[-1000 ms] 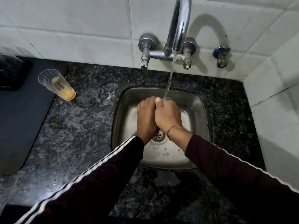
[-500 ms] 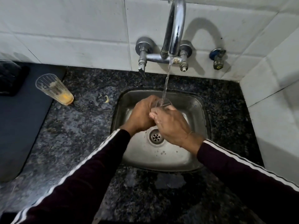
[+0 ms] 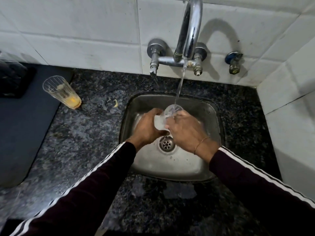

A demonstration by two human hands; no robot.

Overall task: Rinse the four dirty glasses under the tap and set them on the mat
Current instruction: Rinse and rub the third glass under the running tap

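Counter (image 3: 71, 150) spans the frame; mat (image 3: 25, 126) at nine o'clock; sink (image 3: 172, 167) at centre. Tap (image 3: 189, 31) at twelve pours into a glass (image 3: 167, 114) over the sink, left hand (image 3: 146, 128) and right hand (image 3: 185, 132) curled round it. Dirty glass (image 3: 62, 91) at ten, beside the mat

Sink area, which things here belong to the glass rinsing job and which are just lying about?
Part of the job:
- glass being rinsed, held by left hand and right hand
- tap with water stream
- sink
- dirty glass with yellow residue
- dark mat

Just lying about:
- yellow scrap on the counter
- small side valve
- dark object at far left
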